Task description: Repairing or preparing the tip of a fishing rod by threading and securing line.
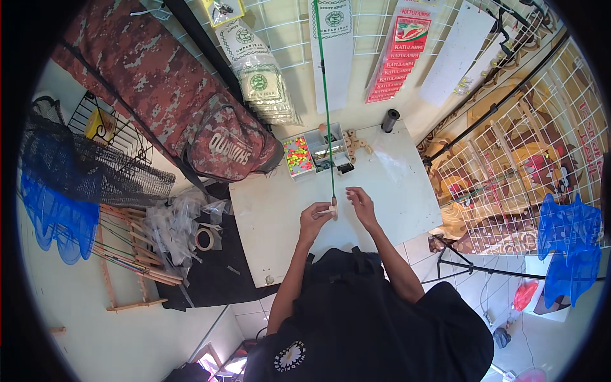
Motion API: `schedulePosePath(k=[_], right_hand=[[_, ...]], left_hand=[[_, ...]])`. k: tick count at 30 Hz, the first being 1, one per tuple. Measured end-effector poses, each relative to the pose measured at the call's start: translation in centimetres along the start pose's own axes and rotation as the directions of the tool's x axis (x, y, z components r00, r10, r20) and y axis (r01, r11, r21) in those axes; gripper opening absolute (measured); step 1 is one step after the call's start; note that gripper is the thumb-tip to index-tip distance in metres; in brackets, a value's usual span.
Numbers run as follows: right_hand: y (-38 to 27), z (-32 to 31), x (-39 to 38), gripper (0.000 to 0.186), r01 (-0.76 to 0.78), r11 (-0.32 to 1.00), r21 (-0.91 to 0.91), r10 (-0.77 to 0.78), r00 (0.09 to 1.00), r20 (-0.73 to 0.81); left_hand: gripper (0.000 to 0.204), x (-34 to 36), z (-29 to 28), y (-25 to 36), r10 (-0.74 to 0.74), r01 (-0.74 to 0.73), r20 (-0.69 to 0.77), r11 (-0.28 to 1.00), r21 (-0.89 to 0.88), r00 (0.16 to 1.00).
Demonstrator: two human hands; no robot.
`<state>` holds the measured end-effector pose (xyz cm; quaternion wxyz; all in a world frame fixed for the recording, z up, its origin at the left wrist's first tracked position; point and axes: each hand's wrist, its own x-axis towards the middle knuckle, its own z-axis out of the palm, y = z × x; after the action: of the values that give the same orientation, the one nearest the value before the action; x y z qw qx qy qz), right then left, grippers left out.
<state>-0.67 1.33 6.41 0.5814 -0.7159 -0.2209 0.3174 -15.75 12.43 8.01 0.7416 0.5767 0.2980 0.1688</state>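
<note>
A thin green fishing rod [328,121] runs away from me over the white table, its short brown handle end nearest to me. My left hand [314,221] is closed at that handle end, pinching it together with a small pale piece that I cannot make out clearly. To the right, my right hand [362,208] hovers just beside the handle, its fingers apart and nothing visible in them. Beyond the hands, a divided plastic box [316,151] holds bright pink, yellow and orange bits in one compartment and small parts in others. Several wooden rings [354,141] lie beside it.
A dark cylinder [390,120] stands at the back of the white table [401,184]. A camouflage rod bag [223,140] leans over the left side. Tape [204,239] and plastic bags [168,229] lie on black cloth at left. Wire racks [528,153] stand at right.
</note>
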Motion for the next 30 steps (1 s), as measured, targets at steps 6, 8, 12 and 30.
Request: schedulePosePath(k=[6,8,12,30], right_hand=[[7.5,-2.6,1.2,0.025,0.134,0.817,-0.561,-0.223,0.970,-0.093],[7.6,-2.5,1.1,0.027,0.156,0.771,-0.618,-0.261,0.962,-0.083],[7.4,-1.9,1.3,0.020,0.072,0.702,-0.708,-0.222,0.967,-0.121],[-0.8,-4.5,-2.8,0.016,-0.171,0.790,0.589,0.223,0.975,-0.017]], left_hand=[[0.034,0.1,0.4,-0.6,0.020,-0.020,-0.027,1.000,-0.023,0.999],[0.034,0.0,0.5,-0.6,0.002,-0.003,-0.024,0.999,-0.038,1.000],[0.033,0.0,0.9,-0.4,-0.015,0.014,-0.004,0.998,-0.062,1.000],[0.035,-0.4,1.3,-1.4,0.026,-0.028,-0.028,0.997,-0.075,0.999]])
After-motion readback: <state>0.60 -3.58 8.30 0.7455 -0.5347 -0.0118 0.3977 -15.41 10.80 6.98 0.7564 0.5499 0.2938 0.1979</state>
